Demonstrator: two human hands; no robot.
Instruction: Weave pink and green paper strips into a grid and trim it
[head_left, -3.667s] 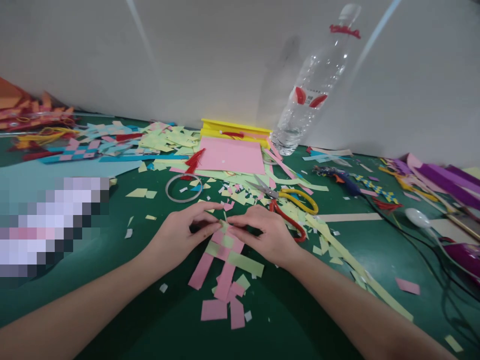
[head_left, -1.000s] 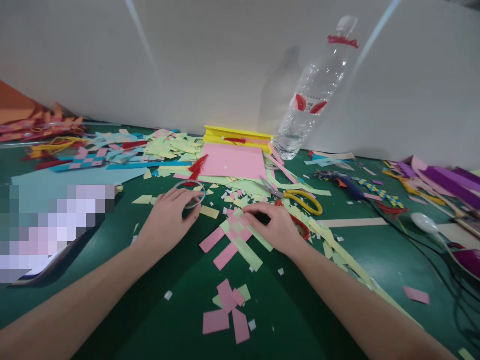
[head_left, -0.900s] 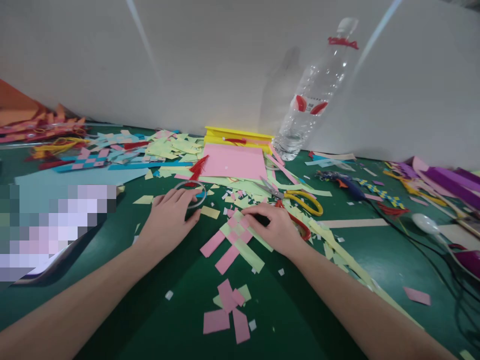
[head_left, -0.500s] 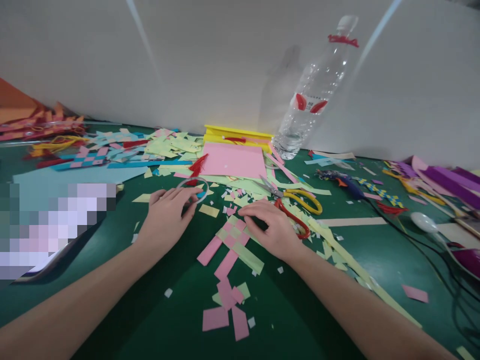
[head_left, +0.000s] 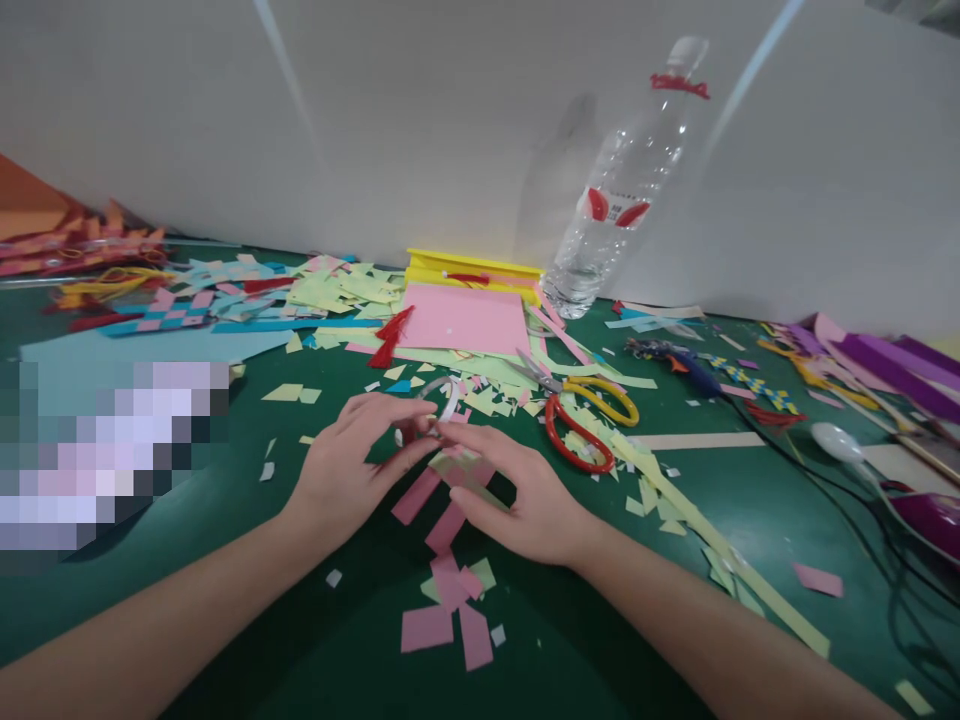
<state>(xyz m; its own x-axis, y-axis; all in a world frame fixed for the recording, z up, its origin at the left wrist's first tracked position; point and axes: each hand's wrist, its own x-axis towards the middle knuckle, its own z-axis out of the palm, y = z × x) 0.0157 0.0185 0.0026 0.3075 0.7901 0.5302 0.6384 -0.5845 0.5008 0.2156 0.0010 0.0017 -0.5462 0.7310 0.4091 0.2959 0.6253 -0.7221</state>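
My left hand (head_left: pixel 349 450) pinches a ring-shaped roll of clear tape (head_left: pixel 451 400) between thumb and fingers, just above the table. My right hand (head_left: pixel 525 490) has its forefinger stretched to the tape roll, meeting the left fingertips there. Its thumb stays apart, lower down, over a woven pink and pale green paper piece (head_left: pixel 416 497). The right hand covers part of that weave, whose pink strips point toward me. Scissors (head_left: pixel 552 385) with red and yellow handles lie just beyond my right hand.
Paper scraps (head_left: pixel 427 632) litter the green table. Behind stand a pink sheet (head_left: pixel 461 318), a yellow folded strip (head_left: pixel 431 268) and a leaning plastic bottle (head_left: pixel 615 210). At right are a corded blue tool (head_left: pixel 697 375) and a white spoon (head_left: pixel 838 442); at left, a pixelated area.
My left hand has brought the tape roll rightward and nearer. My right hand has shifted slightly left and toward me, so both hands now meet over the woven paper.
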